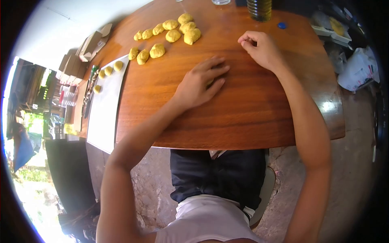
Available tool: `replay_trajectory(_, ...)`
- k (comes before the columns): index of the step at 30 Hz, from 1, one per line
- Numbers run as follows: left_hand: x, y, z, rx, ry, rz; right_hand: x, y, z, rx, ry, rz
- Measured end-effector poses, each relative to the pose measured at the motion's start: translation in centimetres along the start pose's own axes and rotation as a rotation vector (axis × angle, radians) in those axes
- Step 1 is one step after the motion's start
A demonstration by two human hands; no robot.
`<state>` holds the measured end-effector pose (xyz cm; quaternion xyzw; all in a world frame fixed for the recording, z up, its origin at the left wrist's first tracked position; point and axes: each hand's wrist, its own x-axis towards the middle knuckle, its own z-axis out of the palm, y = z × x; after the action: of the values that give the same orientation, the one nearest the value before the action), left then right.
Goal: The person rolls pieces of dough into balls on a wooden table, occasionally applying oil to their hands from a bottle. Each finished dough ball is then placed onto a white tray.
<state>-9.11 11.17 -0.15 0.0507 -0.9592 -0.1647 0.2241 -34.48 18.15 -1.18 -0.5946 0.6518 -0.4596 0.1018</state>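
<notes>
My left hand [201, 83] lies palm down on the brown wooden table [251, 109], pressing on a piece of yellow dough that shows only as a sliver under the fingers. My right hand [259, 46] rests to its right with the fingers curled loosely; nothing shows in it. Several yellow dough pieces [178, 31] lie in rows farther back on the table. Three small dough balls [107, 71] sit on a white tray [103, 117] at the table's left end.
A dark bottle [259, 9] and a blue cap [281, 25] stand at the back right, a glass [221, 2] at the far edge. Cardboard boxes [91, 44] lie to the left. A white plastic bag [358, 69] sits on the ground at right.
</notes>
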Motion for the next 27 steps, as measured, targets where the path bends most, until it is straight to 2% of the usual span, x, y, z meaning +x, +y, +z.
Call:
replay_trajectory(2, -2.4, 2.3, -1.3, 0.004, 0.037, -0.21, -0.1, 0.4, 0.2, 0.009, 0.027, -0.001)
replay_trajectory(4, -3.2, 2.1, -2.2, -0.007, 0.048, -0.242, 0.2, 0.6, 0.4, 0.095, 0.04, -0.067)
replay_trajectory(5, -3.2, 2.0, -2.2, -0.005, 0.058, -0.294, 0.4, 0.3, 0.4, 0.074, 0.031, -0.028)
replay_trajectory(8, 0.9, -1.2, -1.0, 0.121, 0.056, -0.312, 0.7, 0.3, 0.6, 0.054, 0.008, -0.029)
replay_trajectory(10, 2.8, -1.7, 0.6, 0.064, 0.097, -0.262, 0.5, -0.1, 0.1, 0.065, 0.009, -0.04)
replay_trajectory(11, 3.0, -1.6, 1.6, 0.011, 0.101, -0.176, 0.3, -0.2, -0.2, 0.059, -0.005, 0.008)
replay_trajectory(12, 2.9, -1.5, 2.0, -0.042, 0.103, -0.092, 0.2, -0.5, -0.2, 0.054, -0.021, 0.057)
replay_trajectory(15, -1.6, 2.4, 0.5, -0.013, 0.084, -0.09, 0.2, 0.3, 0.1, 0.039, 0.0, 0.011)
replay_trajectory(17, -2.7, 2.0, -1.2, 0.025, 0.081, -0.081, 0.1, -0.1, -0.2, 0.062, -0.006, 0.004)
replay_trajectory(19, -3.4, 1.2, -2.5, 0.224, 0.064, -0.173, 0.1, -0.4, 0.0, 0.079, -0.027, 0.013)
replay_trajectory(20, -2.7, 0.2, -2.0, 0.219, 0.063, -0.173, 0.1, -0.5, 0.0, 0.077, -0.029, 0.018)
replay_trajectory(22, -0.2, -2.2, -0.8, 0.199, 0.289, -0.299, 0.3, -0.6, 0.3, 0.058, -0.024, -0.013)
replay_trajectory(23, 0.1, -2.1, 0.0, 0.199, 0.294, -0.3, 0.4, -0.6, 0.3, 0.055, -0.025, -0.018)
replay_trajectory(25, 1.5, -0.7, 1.1, -0.064, 0.238, -0.318, 0.1, -0.6, 0.2, 0.07, -0.007, 0.014)
replay_trajectory(27, -0.8, 1.3, 0.6, -0.01, 0.209, -0.262, -0.1, -0.5, 0.1, 0.06, 0.004, 0.015)
